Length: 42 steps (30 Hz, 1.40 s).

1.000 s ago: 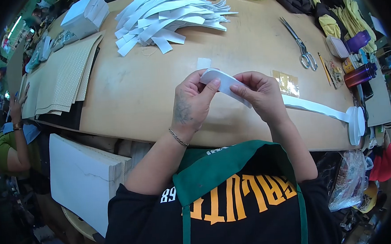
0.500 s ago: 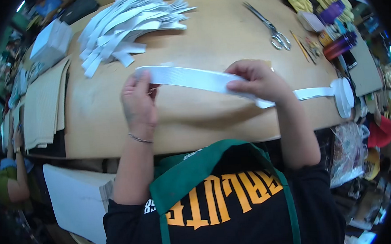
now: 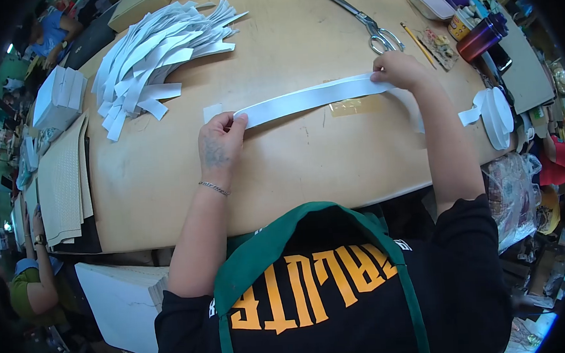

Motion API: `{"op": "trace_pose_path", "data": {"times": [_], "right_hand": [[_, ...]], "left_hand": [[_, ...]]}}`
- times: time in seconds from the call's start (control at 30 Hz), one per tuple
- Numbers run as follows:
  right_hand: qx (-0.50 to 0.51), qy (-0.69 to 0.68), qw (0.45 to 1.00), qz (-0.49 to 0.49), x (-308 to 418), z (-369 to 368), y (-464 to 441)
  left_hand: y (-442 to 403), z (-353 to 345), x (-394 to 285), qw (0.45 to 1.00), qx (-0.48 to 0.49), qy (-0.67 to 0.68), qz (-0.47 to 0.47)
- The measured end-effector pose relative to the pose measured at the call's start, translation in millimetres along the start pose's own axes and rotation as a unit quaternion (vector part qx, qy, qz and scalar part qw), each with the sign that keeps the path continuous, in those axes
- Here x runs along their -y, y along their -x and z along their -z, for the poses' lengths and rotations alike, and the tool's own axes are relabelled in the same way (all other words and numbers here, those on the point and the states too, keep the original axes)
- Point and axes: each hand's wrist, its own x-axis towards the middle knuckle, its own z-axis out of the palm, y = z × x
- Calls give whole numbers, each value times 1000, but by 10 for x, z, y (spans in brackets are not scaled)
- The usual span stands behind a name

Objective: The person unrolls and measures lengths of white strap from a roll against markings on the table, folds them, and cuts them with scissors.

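Observation:
A white strip [image 3: 310, 100] is stretched between my hands above the wooden table [image 3: 282, 176]. My left hand [image 3: 223, 141] pinches its left end, beside a small pale square [image 3: 212, 112] on the tabletop. At the other end my right hand [image 3: 400, 71] grips the strip, just below the handles of the metal scissors [image 3: 367, 21]. From there the strip hangs down behind my right forearm toward a white roll [image 3: 497, 118] at the table's right edge. Clear brownish tape [image 3: 345, 107] lies under the strip.
A heap of cut white strips [image 3: 152, 61] lies at the back left, near a white block stack [image 3: 60, 98] and beige sheets [image 3: 66, 183]. A pencil [image 3: 418, 44], a purple-red bottle [image 3: 482, 37] and a lidded container [image 3: 432, 5] stand or lie at right. Other people are at far left.
My hands have moved apart, drawing the once-folded strip out long. My right hand has moved up and right, close to the scissors. The view has shifted to the right.

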Motion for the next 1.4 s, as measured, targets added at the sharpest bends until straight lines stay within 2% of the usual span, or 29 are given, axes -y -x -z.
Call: {"op": "trace_pose_path", "data": {"times": [0.07, 0.13, 0.2, 0.27, 0.3, 0.4, 0.43, 0.53, 0.63, 0.83, 0.93, 1.33, 1.4], "right_hand": [[-54, 152, 987, -6, 379, 1, 40], [-163, -33, 974, 156, 769, -86, 39], [-210, -185, 896, 344, 1250, -260, 95], [-201, -263, 860, 387, 1590, -407, 52], [-248, -283, 836, 399, 1696, -471, 8], [-175, -422, 796, 396, 1857, -581, -102], [-210, -452, 773, 392, 1915, -588, -103], [-229, -459, 772, 375, 1958, -620, -98], [-239, -455, 784, 349, 1959, -649, -84], [-224, -452, 799, 328, 1943, -659, -81], [-225, -451, 799, 328, 1951, -666, -70], [-227, -455, 797, 326, 1960, -721, -57], [-247, -413, 806, 345, 1957, -713, -65]], "left_hand": [[-27, 21, 32, 1000, -2, 19, 0], [-29, 63, 34, 999, 4, 41, 15], [9, 125, -45, 997, 17, 70, 42], [40, 190, -117, 993, 47, 90, 58], [52, 220, -131, 991, 59, 101, 66], [1, 249, -105, 987, 59, 146, 40], [-16, 296, -126, 983, 74, 157, 55], [-69, 323, -93, 967, 102, 215, 96], [-35, 258, -117, 944, 72, 302, 114], [-16, 173, -32, 936, 8, 343, 79], [-2, 152, -39, 948, -24, 313, 55], [42, 144, -80, 941, -25, 334, 49], [32, 137, -54, 941, -23, 334, 52]]}}
